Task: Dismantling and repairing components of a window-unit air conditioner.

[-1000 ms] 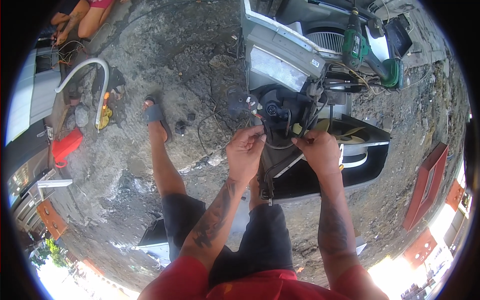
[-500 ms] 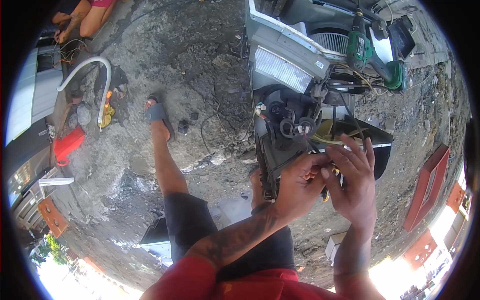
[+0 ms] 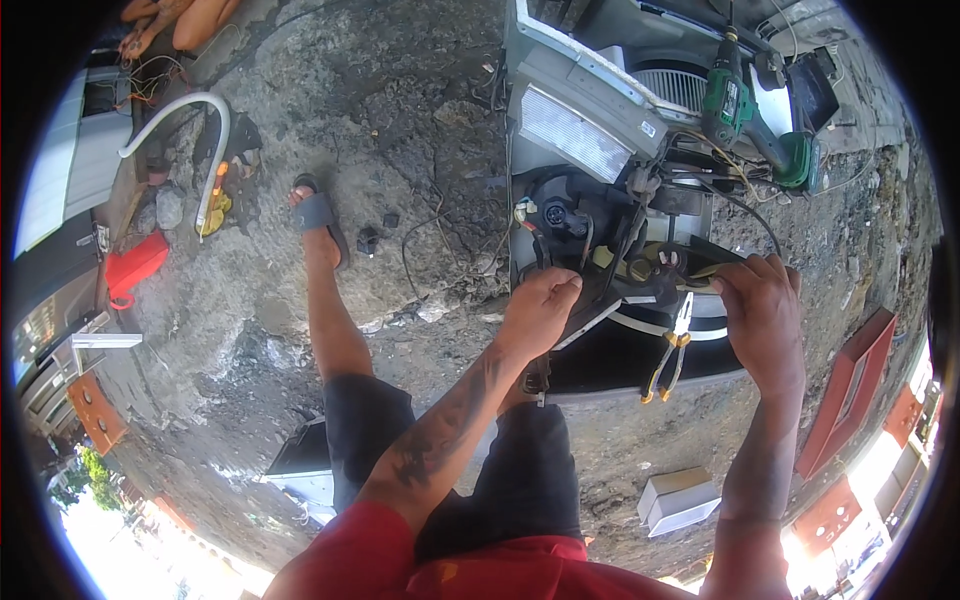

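Note:
An opened metal appliance [image 3: 570,130] with a fan housing and exposed wiring lies ahead of me. My left hand [image 3: 545,305] is closed on a wire beside the round black motor [image 3: 558,212]. My right hand [image 3: 760,315] pinches a dark wire at the right, by a small plug [image 3: 668,260]. Between my hands, pliers with yellow and black handles [image 3: 672,355] rest over the dark tray and a white curved tube [image 3: 708,332]. A green cordless drill [image 3: 725,105] lies on the appliance's upper part, its battery at the right.
A co-worker's bare legs and hand [image 3: 195,22] are at top left. The rough concrete ground [image 3: 400,130] holds a white hose [image 3: 185,100], a red plastic piece [image 3: 135,265] and cables. A red frame [image 3: 850,390] lies at right, a boxy white object [image 3: 678,500] at lower right.
My hands were close together half a second ago and are now apart: left moved left and up, right moved right. The pliers have come into plain view between them.

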A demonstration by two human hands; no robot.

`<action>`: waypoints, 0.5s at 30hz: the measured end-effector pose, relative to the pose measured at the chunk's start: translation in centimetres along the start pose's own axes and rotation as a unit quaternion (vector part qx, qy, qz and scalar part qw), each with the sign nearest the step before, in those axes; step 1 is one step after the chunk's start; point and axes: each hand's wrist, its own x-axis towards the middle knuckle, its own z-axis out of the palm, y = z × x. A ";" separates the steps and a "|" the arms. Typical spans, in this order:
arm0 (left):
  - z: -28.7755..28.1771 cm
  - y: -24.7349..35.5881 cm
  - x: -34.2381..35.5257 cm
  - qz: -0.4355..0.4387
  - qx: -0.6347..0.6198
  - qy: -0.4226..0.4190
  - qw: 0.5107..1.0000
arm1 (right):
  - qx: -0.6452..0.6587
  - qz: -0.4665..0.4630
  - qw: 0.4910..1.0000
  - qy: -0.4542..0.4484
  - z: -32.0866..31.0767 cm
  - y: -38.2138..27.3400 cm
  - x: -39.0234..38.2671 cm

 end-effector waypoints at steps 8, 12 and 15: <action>1.7 -0.4 3.1 -0.183 -0.223 -0.131 0.948 | 0.014 0.124 0.992 -0.007 0.6 -1.2 1.4; 0.8 0.6 3.3 -0.238 -0.295 -0.170 0.910 | 0.040 0.152 0.986 -0.052 0.3 -1.5 1.4; 0.7 0.2 3.5 -0.218 -0.321 -0.188 0.902 | 0.049 0.165 0.983 -0.070 -0.3 -2.5 2.0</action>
